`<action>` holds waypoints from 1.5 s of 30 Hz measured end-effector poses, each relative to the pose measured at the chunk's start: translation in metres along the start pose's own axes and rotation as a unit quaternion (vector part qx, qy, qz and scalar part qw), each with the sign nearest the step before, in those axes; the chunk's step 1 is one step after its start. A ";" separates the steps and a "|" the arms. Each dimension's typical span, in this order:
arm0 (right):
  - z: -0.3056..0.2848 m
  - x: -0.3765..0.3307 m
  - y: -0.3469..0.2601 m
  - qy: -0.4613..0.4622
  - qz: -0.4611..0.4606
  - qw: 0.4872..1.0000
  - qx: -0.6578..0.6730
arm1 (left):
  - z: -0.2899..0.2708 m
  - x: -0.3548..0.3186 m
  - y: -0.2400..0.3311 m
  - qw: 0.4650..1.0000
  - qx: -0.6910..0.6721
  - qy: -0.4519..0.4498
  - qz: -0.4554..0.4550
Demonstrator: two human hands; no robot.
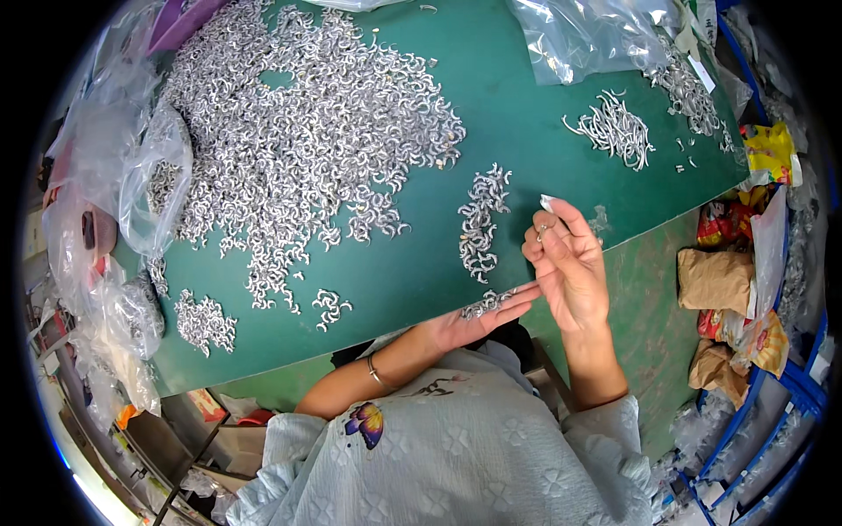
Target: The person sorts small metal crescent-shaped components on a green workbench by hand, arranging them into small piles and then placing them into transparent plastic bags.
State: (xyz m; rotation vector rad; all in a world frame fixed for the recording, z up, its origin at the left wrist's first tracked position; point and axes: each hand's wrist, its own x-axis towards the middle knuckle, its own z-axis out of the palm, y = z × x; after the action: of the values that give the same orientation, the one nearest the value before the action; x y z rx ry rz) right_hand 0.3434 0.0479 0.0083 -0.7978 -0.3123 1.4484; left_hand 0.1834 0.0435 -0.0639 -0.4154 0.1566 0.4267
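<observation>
The left hand lies palm up, fingers apart, cupping small curved silvery metal pieces at the green tabletop's near edge — the right hand pinches one piece just right of them.

Bright silvery metal everywhere: the big heap of curved metal clips glints, shiny and smooth, against the matt green tabletop, which looks like a dull rubbery mat. A smaller row of clips gleams the same way. The left hand carries a few of them on its palm; the right hand wears a thin metal ring. Clear plastic bags shine, crinkled and glossy. The person's sleeve is soft pale cloth, textured. Brown paper bags look matt, creased.
</observation>
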 end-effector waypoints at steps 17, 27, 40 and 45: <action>0.014 -0.007 -0.001 -0.107 -0.014 0.994 0.016 | -0.009 0.001 -0.004 0.987 -0.135 -0.091 0.003; 0.010 -0.013 0.000 -0.051 -0.115 0.938 -0.323 | -0.006 0.004 -0.003 0.990 -0.109 -0.089 0.008; 0.001 0.003 -0.004 -0.008 0.002 0.964 -0.265 | -0.034 0.010 -0.004 0.975 -0.146 -0.160 -0.049; 0.006 0.014 -0.014 -0.072 -0.016 0.925 -0.372 | -0.016 0.003 -0.003 0.994 -0.056 -0.089 -0.034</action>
State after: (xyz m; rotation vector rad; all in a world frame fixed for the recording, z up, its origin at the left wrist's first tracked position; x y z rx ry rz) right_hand 0.3518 0.0637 0.0182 -1.2820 -1.0217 1.3564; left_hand 0.1865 0.0350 -0.0782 -0.4892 -0.0538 0.4047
